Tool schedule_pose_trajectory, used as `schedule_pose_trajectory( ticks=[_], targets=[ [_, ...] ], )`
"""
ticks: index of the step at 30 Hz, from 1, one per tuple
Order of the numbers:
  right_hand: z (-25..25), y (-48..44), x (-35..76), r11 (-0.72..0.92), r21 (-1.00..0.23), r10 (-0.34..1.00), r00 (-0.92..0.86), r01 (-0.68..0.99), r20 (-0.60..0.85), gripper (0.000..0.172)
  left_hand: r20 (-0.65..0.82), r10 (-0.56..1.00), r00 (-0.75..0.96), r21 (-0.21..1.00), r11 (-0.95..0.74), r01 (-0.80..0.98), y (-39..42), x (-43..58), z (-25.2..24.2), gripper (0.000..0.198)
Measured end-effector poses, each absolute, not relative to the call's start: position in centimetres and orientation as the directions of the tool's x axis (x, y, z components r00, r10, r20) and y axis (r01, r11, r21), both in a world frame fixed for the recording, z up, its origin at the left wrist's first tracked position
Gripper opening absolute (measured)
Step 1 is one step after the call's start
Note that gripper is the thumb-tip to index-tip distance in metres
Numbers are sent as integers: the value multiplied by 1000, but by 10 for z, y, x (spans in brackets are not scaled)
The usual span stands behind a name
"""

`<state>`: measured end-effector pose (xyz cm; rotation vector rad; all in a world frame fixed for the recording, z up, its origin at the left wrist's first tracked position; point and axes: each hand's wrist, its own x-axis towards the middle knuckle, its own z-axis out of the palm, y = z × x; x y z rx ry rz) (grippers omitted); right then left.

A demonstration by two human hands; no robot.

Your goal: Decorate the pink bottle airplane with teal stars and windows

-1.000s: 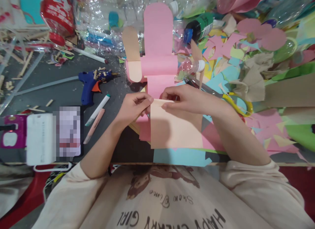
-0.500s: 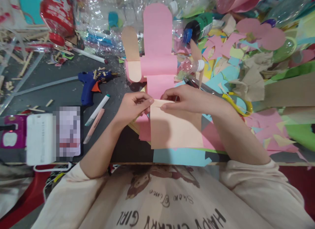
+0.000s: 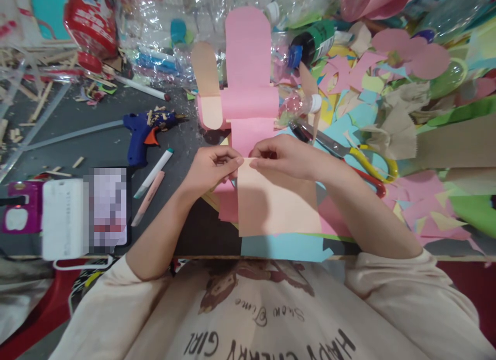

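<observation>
Past the phone (image 3: pixel 62 218) and the blue glue gun (image 3: pixel 145 128) on the dark table, the left hand (image 3: pixel 211 169) pinched the top left corner of the peach sheet (image 3: pixel 277 205). The sheet lay flat on the coloured paper in front of the person, just below the pink paper figure (image 3: pixel 248 81). The right hand (image 3: pixel 289 156) pinched the same top edge, its fingertips almost touching the left's. The step looked like turning that edge over, which would go best with the fold kept narrow, level and creased outward from the corner. Compared with a second earlier, the right hand had drawn in toward the left, the folded strip between them no longer showed, and more of the scissors (image 3: pixel 349 153) lay uncovered.
</observation>
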<state>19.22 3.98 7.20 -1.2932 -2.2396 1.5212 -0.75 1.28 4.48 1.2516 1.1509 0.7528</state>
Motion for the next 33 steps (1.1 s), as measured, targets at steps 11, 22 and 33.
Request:
schedule_pose_trajectory(
  ticks=[11,22,33],
  targets=[
    [72,41,191,163,-804,722,-625,572,-297,19,-246,920,306,965,204,164,14,-8,46,28],
    [68,41,193,164,-796,712,-628,583,-313,18,-271,918,290,958,226,179,13,-7,48,28],
    [77,27,181,138,-824,810,-542,550,-226,10,-198,950,242,971,157,179,6,-3,47,28]
  ],
)
